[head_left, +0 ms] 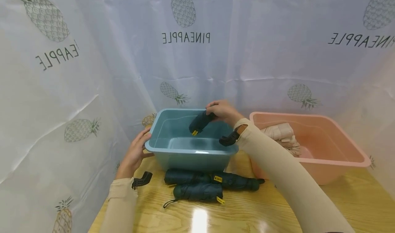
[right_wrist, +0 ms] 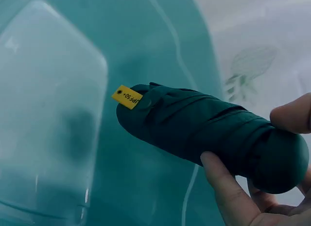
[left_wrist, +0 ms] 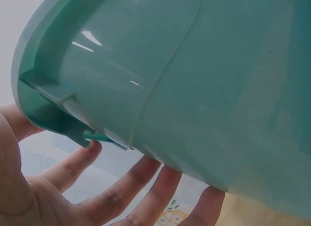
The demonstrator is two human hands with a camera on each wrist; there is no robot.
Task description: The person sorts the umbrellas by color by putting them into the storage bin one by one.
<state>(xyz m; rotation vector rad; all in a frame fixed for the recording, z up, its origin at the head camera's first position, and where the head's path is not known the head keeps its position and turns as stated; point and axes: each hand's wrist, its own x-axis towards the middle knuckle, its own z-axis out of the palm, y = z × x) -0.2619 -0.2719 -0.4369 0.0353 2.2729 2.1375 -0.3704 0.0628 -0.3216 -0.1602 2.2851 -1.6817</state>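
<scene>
Folded dark umbrella point(head_left: 200, 122): held inside the upper part of the blue tub point(head_left: 191, 151); no contact with the tub floor is visible. Its long axis runs from the right hand point(head_left: 226, 113) down and to the left, the end with the yellow tag point(right_wrist: 128, 97) lowest and farthest from the grip. The right hand is the nearer one, its fingers curled round the rounded cap end, thumb opposed. The left hand point(head_left: 135, 154) is at the tub's left end, fingers spread and fairly straight, tips touching the outer wall; it holds no umbrella.

In front of the tub, three further folded umbrellas lie on the counter point(head_left: 154, 216): a left umbrella point(head_left: 186, 176), a right umbrella point(head_left: 239, 182) and a front umbrella point(head_left: 199, 193), all roughly lengthwise to the tub. To the right stands a pink tub point(head_left: 333, 163) containing crumpled beige fabric point(head_left: 279, 132). A pineapple-print curtain point(head_left: 216, 61) hangs behind.
</scene>
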